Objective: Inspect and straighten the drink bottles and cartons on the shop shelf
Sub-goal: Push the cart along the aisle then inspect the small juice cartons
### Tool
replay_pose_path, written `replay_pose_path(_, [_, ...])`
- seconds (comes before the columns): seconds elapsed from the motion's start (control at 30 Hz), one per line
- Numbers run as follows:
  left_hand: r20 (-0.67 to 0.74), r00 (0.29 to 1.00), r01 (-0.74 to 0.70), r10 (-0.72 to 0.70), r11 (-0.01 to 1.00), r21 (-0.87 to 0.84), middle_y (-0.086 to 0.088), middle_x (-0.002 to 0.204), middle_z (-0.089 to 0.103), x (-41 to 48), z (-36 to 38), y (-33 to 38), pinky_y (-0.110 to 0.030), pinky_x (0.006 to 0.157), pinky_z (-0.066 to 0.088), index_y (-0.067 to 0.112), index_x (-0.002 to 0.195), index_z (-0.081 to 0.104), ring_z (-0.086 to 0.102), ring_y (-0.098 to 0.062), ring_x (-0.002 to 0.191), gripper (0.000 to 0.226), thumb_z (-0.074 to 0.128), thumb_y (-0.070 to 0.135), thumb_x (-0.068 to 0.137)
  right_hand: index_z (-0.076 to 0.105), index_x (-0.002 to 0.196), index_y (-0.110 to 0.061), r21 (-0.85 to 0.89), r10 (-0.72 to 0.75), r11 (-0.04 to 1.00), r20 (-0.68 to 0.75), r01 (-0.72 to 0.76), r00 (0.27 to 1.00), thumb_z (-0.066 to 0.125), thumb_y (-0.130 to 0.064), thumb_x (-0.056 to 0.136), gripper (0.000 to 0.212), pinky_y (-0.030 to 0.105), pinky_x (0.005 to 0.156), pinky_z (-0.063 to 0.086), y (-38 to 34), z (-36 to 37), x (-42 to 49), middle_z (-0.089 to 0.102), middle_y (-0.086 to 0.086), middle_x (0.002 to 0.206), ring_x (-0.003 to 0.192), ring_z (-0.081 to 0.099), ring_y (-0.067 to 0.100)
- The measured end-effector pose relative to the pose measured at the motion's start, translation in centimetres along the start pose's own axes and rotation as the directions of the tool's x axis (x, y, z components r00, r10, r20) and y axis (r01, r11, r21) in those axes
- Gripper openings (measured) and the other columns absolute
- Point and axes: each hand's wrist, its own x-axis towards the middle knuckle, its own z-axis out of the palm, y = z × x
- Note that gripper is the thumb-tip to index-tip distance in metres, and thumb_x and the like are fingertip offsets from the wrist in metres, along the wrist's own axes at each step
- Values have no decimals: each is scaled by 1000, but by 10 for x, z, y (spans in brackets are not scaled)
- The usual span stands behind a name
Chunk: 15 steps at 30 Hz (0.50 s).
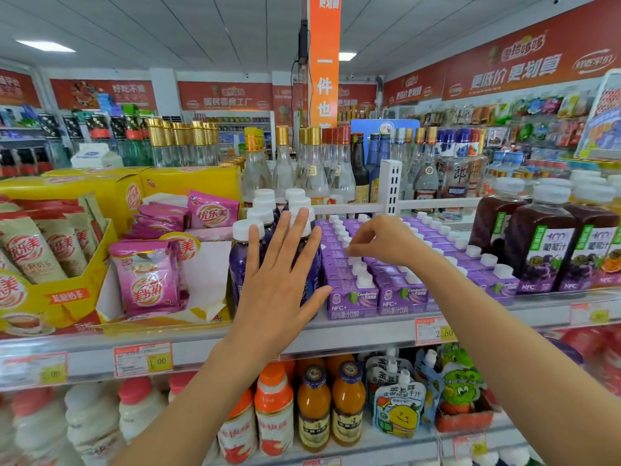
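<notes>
My left hand (279, 274), fingers spread, steadies the bottles (239, 264). My right hand (383, 242) curls over the cartons (351, 297), grip unclear. Rows look nearly tidy, I judge.

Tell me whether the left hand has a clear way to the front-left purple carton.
Probably yes: the left hand is spread before the blue bottles, its thumb beside the purple carton, nothing between.
</notes>
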Motion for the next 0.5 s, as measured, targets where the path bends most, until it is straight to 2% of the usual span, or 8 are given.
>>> replay_pose_path(0.1, [-1,1000,2,-2,1000,1,-10,166,7,-1,0,0,-57,120,0,14,157,25,3,-28,153,73,29,58,98,78,87,-12,-71,45,997,105,-38,993,80,-33,80,22,22,54,39,-6,3,8,65,-5,71,69,57,11])
replay_pose_path(0.27, [18,1000,5,-5,1000,-6,-10,166,8,-1,-1,0,-58,120,2,14,156,25,3,-29,153,73,29,58,97,79,93,-11,-145,0,989,94,14,996,75,-23,86,15,21,54,38,-9,4,11,70,0,78,72,57,13])
replay_pose_path(0.33, [31,999,9,-9,1000,-16,-10,166,8,-1,-2,0,-58,120,2,14,156,26,3,-29,153,73,28,58,98,78,94,-10,-131,-40,991,3,40,999,69,-20,91,14,23,57,39,-9,-2,6,73,3,87,72,56,12])
replay_pose_path(0.43, [38,999,16,-14,999,-37,-10,166,8,-1,-2,1,-58,120,1,15,156,27,3,-29,153,73,27,58,98,77,93,-11,2,-71,997,-192,73,979,68,-22,93,14,20,62,43,-8,-23,-7,68,-2,81,70,56,9])
replay_pose_path(0.5, [21,999,32,-30,996,-86,-9,166,9,-1,-2,2,-57,121,-1,15,156,28,3,-28,154,72,29,58,98,77,94,-11,124,-75,986,-293,116,953,67,-22,94,15,23,69,47,-6,-37,-22,67,-6,78,70,58,8])
